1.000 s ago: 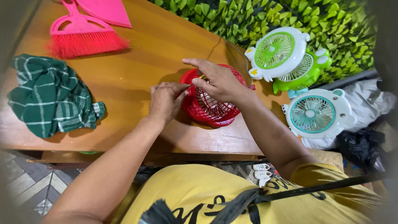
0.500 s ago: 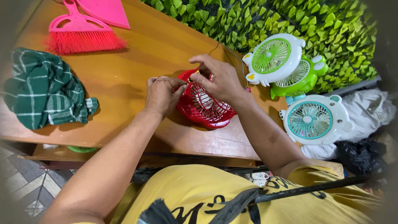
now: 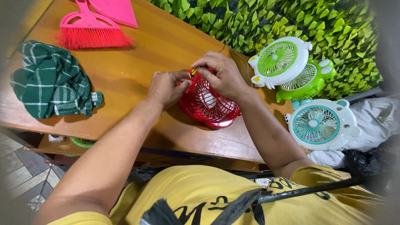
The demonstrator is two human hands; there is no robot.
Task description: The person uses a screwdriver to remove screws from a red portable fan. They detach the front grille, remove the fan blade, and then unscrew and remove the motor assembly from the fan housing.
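Since the earlier frame both hands have crept up to the far rim of the red fan grille [image 3: 210,106]; the left hand [image 3: 166,86] pinches that rim with curled fingers; the right hand [image 3: 223,75] nips a small yellow piece [image 3: 193,71] at the rim; the grille rests on the wooden table [image 3: 137,54], a green checked cloth [image 3: 52,81] well left, a green-and-white fan [image 3: 278,58] near right.
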